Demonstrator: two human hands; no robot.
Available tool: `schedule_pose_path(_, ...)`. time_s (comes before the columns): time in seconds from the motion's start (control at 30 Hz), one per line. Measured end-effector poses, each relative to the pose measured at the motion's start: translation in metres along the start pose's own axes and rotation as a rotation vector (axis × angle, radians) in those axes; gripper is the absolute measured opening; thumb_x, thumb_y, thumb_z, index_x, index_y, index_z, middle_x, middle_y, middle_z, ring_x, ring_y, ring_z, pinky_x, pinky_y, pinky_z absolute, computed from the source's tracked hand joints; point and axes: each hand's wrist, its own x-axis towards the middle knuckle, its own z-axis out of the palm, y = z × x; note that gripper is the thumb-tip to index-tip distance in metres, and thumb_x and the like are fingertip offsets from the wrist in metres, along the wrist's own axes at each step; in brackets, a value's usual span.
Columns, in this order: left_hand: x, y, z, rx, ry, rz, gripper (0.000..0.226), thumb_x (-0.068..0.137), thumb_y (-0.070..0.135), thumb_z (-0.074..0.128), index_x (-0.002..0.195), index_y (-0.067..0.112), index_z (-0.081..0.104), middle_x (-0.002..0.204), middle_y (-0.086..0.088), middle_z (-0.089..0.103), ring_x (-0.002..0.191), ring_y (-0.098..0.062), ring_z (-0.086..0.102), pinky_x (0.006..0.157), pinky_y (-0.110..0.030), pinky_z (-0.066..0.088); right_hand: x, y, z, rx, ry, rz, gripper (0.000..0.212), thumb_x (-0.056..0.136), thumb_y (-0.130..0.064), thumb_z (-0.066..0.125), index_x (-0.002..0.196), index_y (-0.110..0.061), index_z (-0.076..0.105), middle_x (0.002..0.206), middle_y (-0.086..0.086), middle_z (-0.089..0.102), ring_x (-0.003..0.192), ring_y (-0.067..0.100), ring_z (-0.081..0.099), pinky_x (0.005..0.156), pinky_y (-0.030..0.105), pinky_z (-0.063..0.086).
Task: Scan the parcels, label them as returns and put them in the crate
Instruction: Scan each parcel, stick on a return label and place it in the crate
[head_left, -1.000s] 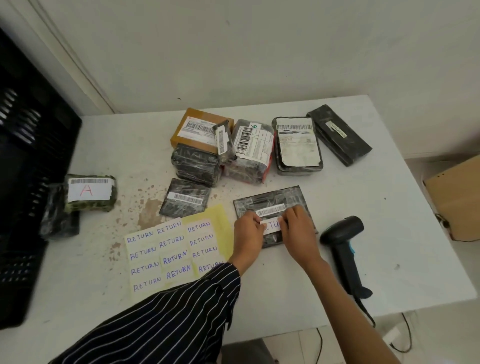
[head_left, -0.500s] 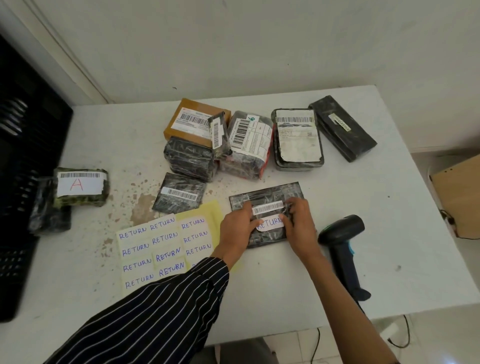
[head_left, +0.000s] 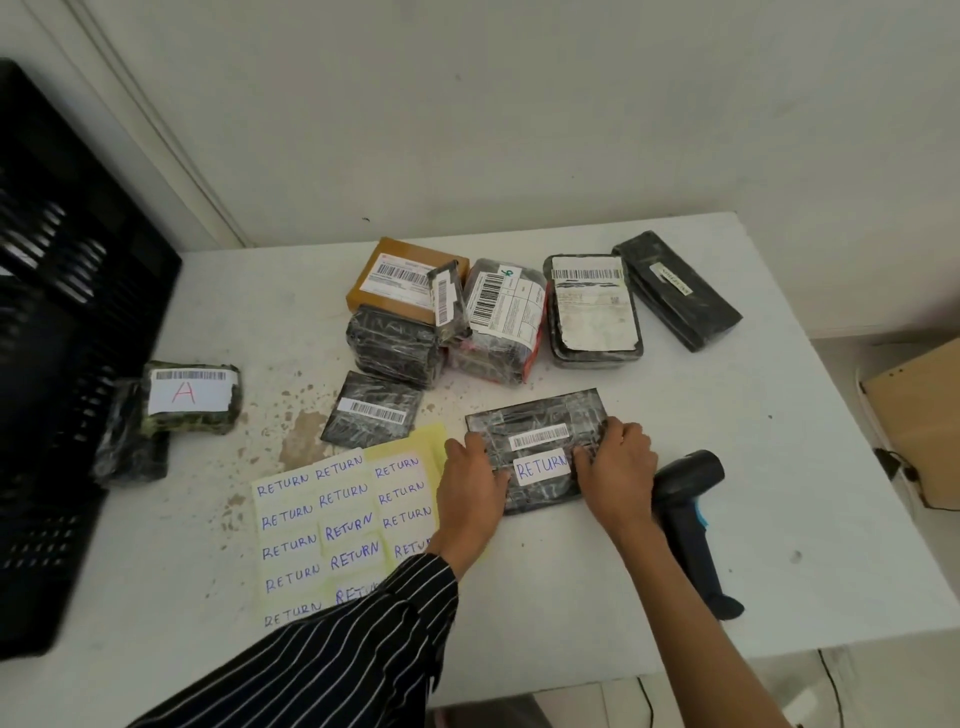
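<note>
Uncovered now, RETURN label (head_left: 543, 470), left hand (head_left: 470, 488) and right hand (head_left: 618, 467) slid apart, gripping parcel (head_left: 545, 410) edges, crate (head_left: 62, 364) contents indiscernible

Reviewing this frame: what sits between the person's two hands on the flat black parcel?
The white RETURN label, just below the barcode strip, lies between the left hand and right hand; the head view shows it.

White table (head_left: 675, 519) flecked with brown stains, black slatted crate (head_left: 62, 364), pale yellow sticker sheet (head_left: 431, 441) with blue RETURN lettering, black plastic-wrapped flat parcel (head_left: 550, 415), tan cardboard box (head_left: 395, 254), red letter A on white label (head_left: 189, 395), black-and-white pinstriped sleeve (head_left: 337, 660), black barcode scanner (head_left: 691, 488)
</note>
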Motion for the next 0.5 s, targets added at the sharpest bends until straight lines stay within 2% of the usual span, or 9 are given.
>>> schedule_pose_path(0.1, -0.004, -0.001, -0.002, -0.055, -0.008, -0.019, 0.038, 0.092, 0.012, 0.059, 0.124, 0.005, 0.039, 0.121, -0.012, 0.035, 0.089, -0.023, 0.055, 0.073, -0.026, 0.045, 0.003, -0.008, -0.003, -0.032, -0.049, 0.086, 0.05, 0.09, -0.03, 0.06, 0.125, 0.002, 0.043, 0.121, 0.02, 0.048, 0.111, 0.035, 0.045, 0.092, 0.042, 0.034)
schedule_pose_path(0.17, -0.005, -0.005, -0.005, -0.14, -0.008, -0.046, 0.039, 0.09, 0.009, 0.061, 0.123, 0.004, 0.04, 0.123, -0.012, 0.034, 0.086, -0.018, 0.049, 0.075, -0.021, 0.041, 0.006, -0.009, -0.007, 0.048, -0.083, 0.157, 0.053, 0.089, -0.033, 0.062, 0.124, 0.002, 0.044, 0.123, 0.022, 0.046, 0.114, 0.036, 0.043, 0.095, 0.041, 0.033)
schedule_pose_path(0.27, -0.006, -0.009, -0.013, -0.313, 0.018, -0.137, 0.041, 0.09, 0.011, 0.063, 0.124, 0.005, 0.041, 0.114, -0.009, 0.048, 0.081, -0.012, 0.047, 0.067, -0.009, 0.035, 0.004, -0.007, -0.014, 0.415, -0.118, 0.208, 0.046, 0.09, -0.024, 0.063, 0.123, 0.004, 0.046, 0.122, 0.023, 0.046, 0.108, 0.035, 0.049, 0.09, 0.038, 0.04)
schedule_pose_path(0.3, -0.007, -0.009, -0.017, -0.377, 0.032, -0.174, 0.041, 0.09, 0.011, 0.063, 0.125, 0.004, 0.041, 0.103, -0.006, 0.054, 0.076, -0.009, 0.048, 0.06, -0.006, 0.036, 0.001, -0.008, -0.019, 0.569, -0.13, 0.239, 0.04, 0.091, -0.02, 0.062, 0.121, 0.001, 0.045, 0.12, 0.022, 0.049, 0.103, 0.032, 0.054, 0.083, 0.036, 0.045)
schedule_pose_path(0.37, -0.011, -0.009, -0.026, -0.473, 0.063, -0.201, 0.04, 0.091, 0.01, 0.061, 0.127, 0.003, 0.045, 0.083, 0.006, 0.052, 0.068, -0.001, 0.047, 0.053, -0.003, 0.037, -0.009, -0.011, -0.03, 0.812, -0.155, 0.286, 0.028, 0.092, -0.014, 0.059, 0.114, -0.005, 0.044, 0.114, 0.019, 0.058, 0.092, 0.025, 0.059, 0.072, 0.032, 0.049)
schedule_pose_path(0.5, -0.025, -0.012, -0.059, -0.582, 0.169, -0.174, 0.036, 0.091, 0.016, 0.062, 0.126, 0.013, 0.051, 0.086, 0.008, 0.049, 0.073, -0.002, 0.048, 0.057, -0.007, 0.042, -0.027, -0.033, -0.055, 1.073, -0.18, 0.304, 0.024, 0.093, -0.013, 0.058, 0.113, -0.01, 0.045, 0.104, 0.011, 0.064, 0.085, 0.018, 0.065, 0.066, 0.028, 0.052)
